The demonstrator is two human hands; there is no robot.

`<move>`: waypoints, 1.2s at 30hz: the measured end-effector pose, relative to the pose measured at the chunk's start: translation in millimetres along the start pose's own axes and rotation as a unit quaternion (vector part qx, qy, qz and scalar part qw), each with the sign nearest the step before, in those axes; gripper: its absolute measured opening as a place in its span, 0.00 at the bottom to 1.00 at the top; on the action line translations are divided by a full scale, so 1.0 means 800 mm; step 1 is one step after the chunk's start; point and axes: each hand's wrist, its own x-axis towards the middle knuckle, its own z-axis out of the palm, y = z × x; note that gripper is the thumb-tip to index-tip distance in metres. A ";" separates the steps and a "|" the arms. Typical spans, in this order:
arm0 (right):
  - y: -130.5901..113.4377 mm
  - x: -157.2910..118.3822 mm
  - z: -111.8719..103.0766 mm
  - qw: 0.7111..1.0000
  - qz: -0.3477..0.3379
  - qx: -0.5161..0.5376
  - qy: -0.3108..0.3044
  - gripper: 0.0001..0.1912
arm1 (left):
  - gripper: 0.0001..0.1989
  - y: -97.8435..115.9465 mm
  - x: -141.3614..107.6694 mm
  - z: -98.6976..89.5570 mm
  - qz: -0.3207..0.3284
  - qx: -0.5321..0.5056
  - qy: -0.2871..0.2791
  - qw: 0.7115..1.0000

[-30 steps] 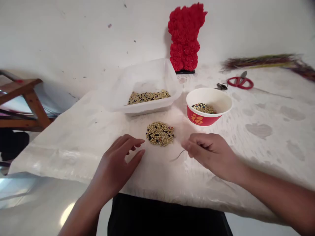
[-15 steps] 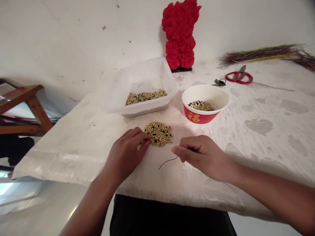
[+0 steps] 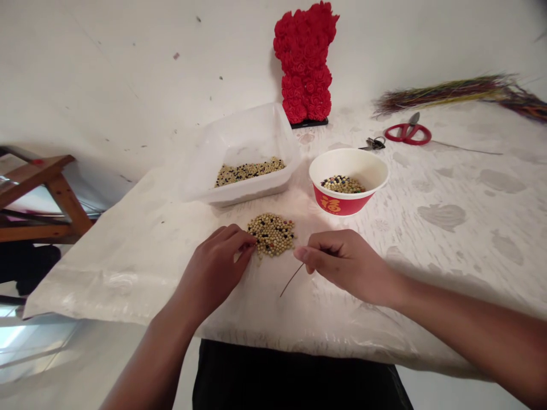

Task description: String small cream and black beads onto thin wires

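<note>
A small pile of beads (image 3: 273, 234), mostly cream with some black and a few reddish ones, lies on the tabletop. My left hand (image 3: 220, 262) is at the pile's left edge, thumb and forefinger pinched together; whatever sits between the tips is too small to make out. To the right of the pile, my right hand (image 3: 344, 265) is closed around a thin dark wire (image 3: 291, 280). The wire's free end sticks out below the fingertips, towards the table's front edge; its other part is hidden in the palm.
Behind the pile stand a translucent plastic tub (image 3: 252, 192) with beads and a red-and-white paper bowl (image 3: 342, 206) with more. Further back are keys (image 3: 375, 143), red-handled scissors (image 3: 408, 134), a bundle of coloured strands (image 3: 444, 94) and a red rose figure (image 3: 305, 62). A wooden stool (image 3: 64, 193) stands left.
The wire's free end has swung from a curved, flatter slant to a straighter, steeper one. My left fingertips stay at the pile's edge. The whole view has shifted slightly.
</note>
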 end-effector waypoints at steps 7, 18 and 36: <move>-0.001 0.003 -0.003 0.999 0.022 0.033 -0.011 0.13 | 0.05 0.001 -0.001 -0.002 -0.020 -0.020 0.018 0.999; 0.000 0.007 -0.006 0.999 0.006 0.032 0.040 0.13 | 0.03 0.017 0.018 -0.003 -0.101 -0.162 0.126 0.973; 0.003 0.008 -0.008 0.995 -0.031 -0.022 0.088 0.15 | 0.05 0.029 0.049 0.005 -0.037 -0.201 0.090 0.975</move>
